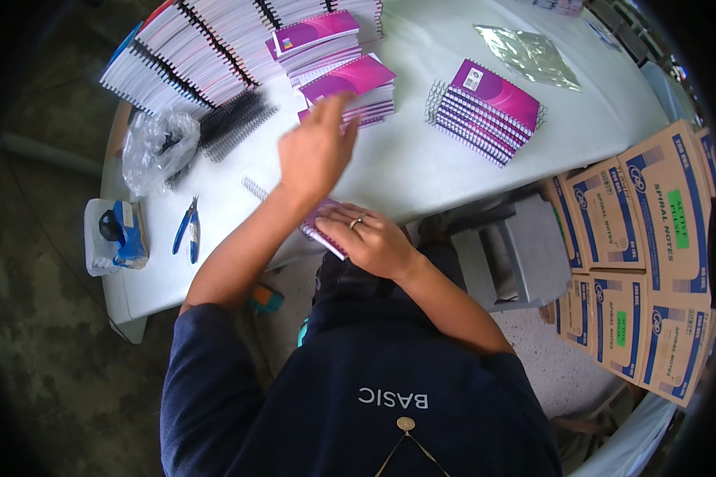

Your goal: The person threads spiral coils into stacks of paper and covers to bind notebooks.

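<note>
Bare white table [422, 159] between 2 purple notebook stacks [350, 83] [485, 111]; black spiral coils [235, 119] crowding the left.

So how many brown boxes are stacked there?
5 cardboard boxes at the right beside the table: three in the upper row, two below. More may be hidden behind.

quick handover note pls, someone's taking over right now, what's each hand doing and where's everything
Left hand: raised and open above the table, fingers reaching toward the near stack of purple-covered pads; it holds nothing.
Right hand: pressed flat on a purple notebook at the table's near edge.
Bound: a stack of spiral notebooks sits to the right.
Without coils: two purple stacks ahead, white-paged stacks at far left.
Supplies: loose black spiral coils, a clear bag, blue-handled pliers on the left.
Cardboard boxes stand at the right of the table.
</note>
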A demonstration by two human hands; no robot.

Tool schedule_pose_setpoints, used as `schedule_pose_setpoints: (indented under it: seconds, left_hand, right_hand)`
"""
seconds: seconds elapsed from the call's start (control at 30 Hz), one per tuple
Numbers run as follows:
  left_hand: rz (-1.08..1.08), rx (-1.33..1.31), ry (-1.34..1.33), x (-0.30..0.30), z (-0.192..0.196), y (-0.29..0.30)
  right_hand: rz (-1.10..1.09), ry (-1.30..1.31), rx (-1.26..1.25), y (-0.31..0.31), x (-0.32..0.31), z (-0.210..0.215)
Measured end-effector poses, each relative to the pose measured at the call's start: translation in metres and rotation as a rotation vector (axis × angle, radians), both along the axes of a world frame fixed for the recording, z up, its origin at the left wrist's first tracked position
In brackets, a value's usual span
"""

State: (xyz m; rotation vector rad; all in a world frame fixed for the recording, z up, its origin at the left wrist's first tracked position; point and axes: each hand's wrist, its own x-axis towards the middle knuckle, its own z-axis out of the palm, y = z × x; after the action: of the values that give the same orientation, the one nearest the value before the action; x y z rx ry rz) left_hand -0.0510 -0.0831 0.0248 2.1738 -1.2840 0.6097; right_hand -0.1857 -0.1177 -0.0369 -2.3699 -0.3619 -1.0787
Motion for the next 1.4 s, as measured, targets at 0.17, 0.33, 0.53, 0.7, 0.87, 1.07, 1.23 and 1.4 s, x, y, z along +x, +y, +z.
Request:
schedule_pose_setpoints:
  seconds: [0.17,0.33,0.53,0.7,0.87,1.07,1.23,1.4]
  left_hand:
    - [0.052,-0.081,-0.142,-0.005,0.009,0.008]
    - [0.093,0.080,-0.238,0.015,0.006,-0.009]
    - [-0.126,-0.379,-0.337,0.028,0.049,0.005]
    - [-0.163,-0.383,-0.431,0.022,0.012,0.026]
    - [-0.598,0.427,-0.060,-0.050,-0.086,0.118]
    - [-0.217,-0.083,-0.423,-0.004,-0.064,0.062]
    - [-0.707,0.034,-0.217,-0.053,-0.093,0.093]
    - [-0.380,0.101,-0.091,-0.047,-0.057,0.051]
  right_hand:
    - [-0.051,-0.008,0.067,-0.008,0.000,-0.001]
    - [-0.003,-0.042,-0.165,0.019,0.007,0.022]
    - [0.115,0.356,0.915,-0.012,0.004,-0.009]
    - [0.110,0.224,0.737,-0.015,0.002,-0.017]
    - [0.096,0.198,0.796,-0.026,0.001,-0.020]
    - [0.159,0.206,0.575,-0.013,0.000,-0.020]
    - [0.108,0.192,0.683,-0.032,0.000,-0.019]
    - [0.215,0.329,0.630,-0.026,-0.004,-0.040]
